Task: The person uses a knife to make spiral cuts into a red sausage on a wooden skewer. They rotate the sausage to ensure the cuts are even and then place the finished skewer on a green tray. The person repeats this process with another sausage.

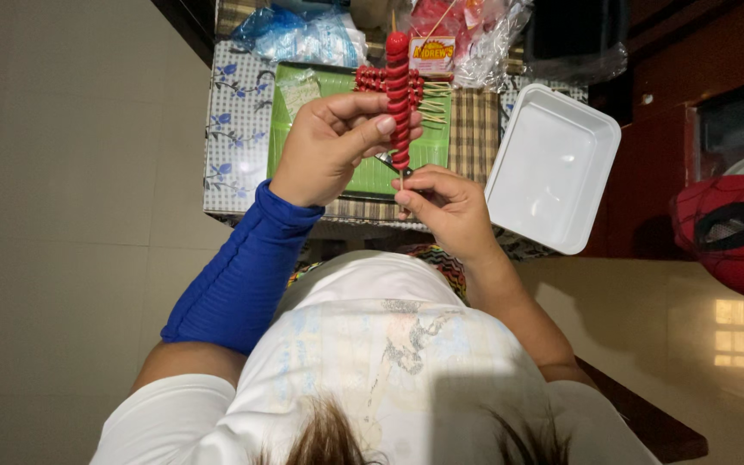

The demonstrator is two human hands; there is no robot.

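Observation:
A red spiral-cut sausage stands upright on a thin wooden skewer. My left hand, in a blue sleeve, pinches the sausage's lower coils with thumb and fingers. My right hand grips the bare end of the skewer just below it. Behind the sausage lies a green tray on a small table, with several more red skewered sausages lined up at its far edge.
A white rectangular container rests at the table's right side. Clear plastic bags with packaged food sit at the far end. A red and black mask-like item lies at the right. Pale tiled floor surrounds the table.

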